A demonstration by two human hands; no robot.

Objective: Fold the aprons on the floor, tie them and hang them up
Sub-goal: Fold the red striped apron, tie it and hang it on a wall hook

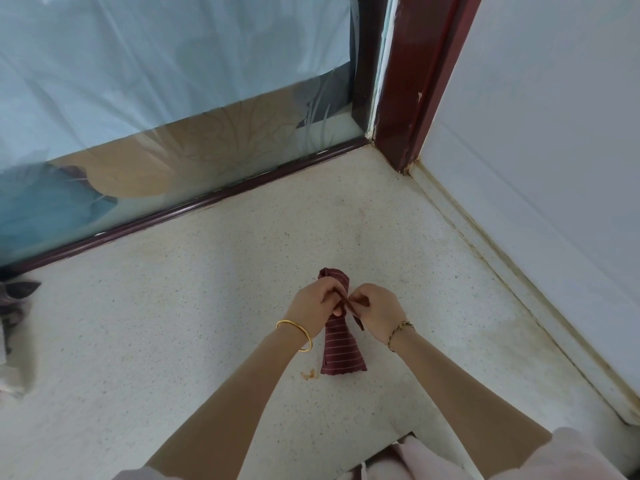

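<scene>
A dark red apron with thin white stripes [341,351] lies folded into a narrow bundle on the speckled floor [173,341], its length running away from me. Its strap [355,311] is wrapped around the bundle's middle. My left hand [313,304] pinches one strap end on the left of the bundle. My right hand [375,310] pinches the other end on the right. Both hands sit right over the bundle's middle, nearly touching each other.
Another crumpled dark cloth [15,306] lies at the far left edge of the floor. A glass sliding door [156,116] with a dark red frame [412,81] stands ahead. A white wall [554,168] runs along the right. A small orange scrap [309,374] lies beside the apron.
</scene>
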